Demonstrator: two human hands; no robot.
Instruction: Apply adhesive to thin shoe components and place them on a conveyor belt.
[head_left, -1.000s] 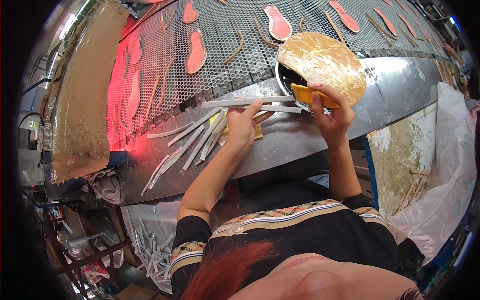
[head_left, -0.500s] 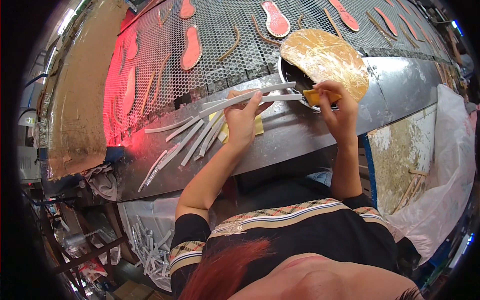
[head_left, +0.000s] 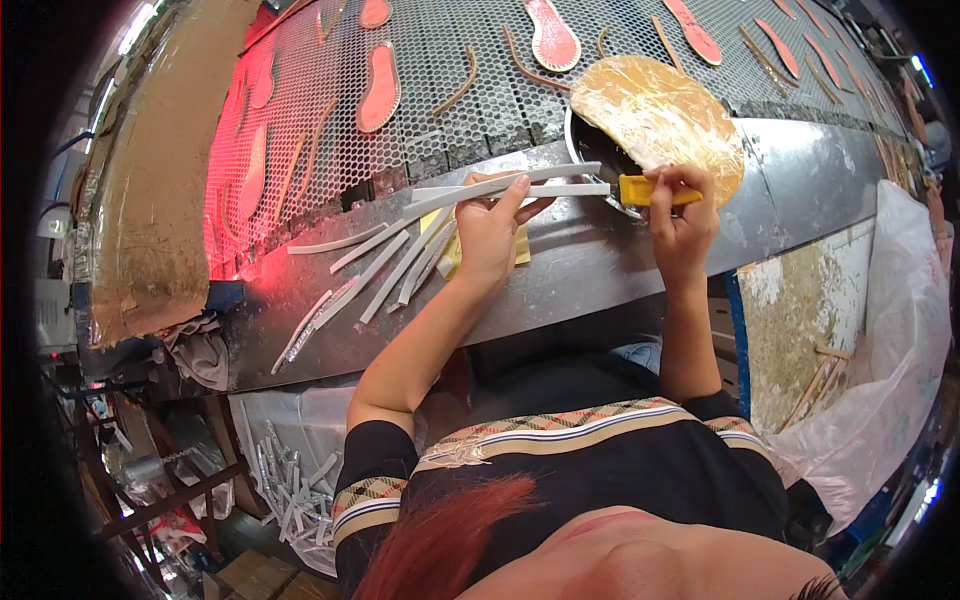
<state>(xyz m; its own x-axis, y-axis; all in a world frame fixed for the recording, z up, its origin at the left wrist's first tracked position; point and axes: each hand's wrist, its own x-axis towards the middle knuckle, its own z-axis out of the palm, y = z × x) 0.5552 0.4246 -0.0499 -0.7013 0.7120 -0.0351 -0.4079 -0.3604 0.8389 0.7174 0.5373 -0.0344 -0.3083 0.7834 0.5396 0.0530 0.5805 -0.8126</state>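
My left hand point(head_left: 488, 232) is closed round pale, narrow strips point(head_left: 570, 189) whose ends stick out to the right, fingertips gripping them from above and below. In my right hand point(head_left: 684, 222), thumb and fingers pinch a small, flat yellow piece point(head_left: 634, 190), just right of the strip ends with a small gap. Behind them sits a round pan point(head_left: 572, 140) with a dark inside, partly covered by a tan disc point(head_left: 668, 125) wrapped in clear film. More pale strips point(head_left: 385, 275) fan out left of my left hand, and a yellow sheet point(head_left: 520, 250) lies under it.
A metal ledge point(head_left: 560, 285) runs along the front of a honeycomb mesh bed point(head_left: 440, 130) carrying pink insole shapes point(head_left: 380, 90) and thin curved brown strips point(head_left: 458, 85). Cardboard point(head_left: 150, 190) stands at left. Strips fill a clear bag point(head_left: 290, 490) below; a white plastic bag point(head_left: 890, 330) hangs right.
My right hand has turned the yellow piece so its flat face shows, shifting it slightly right. My left hand keeps its hold on the strips, which stay nearly in place.
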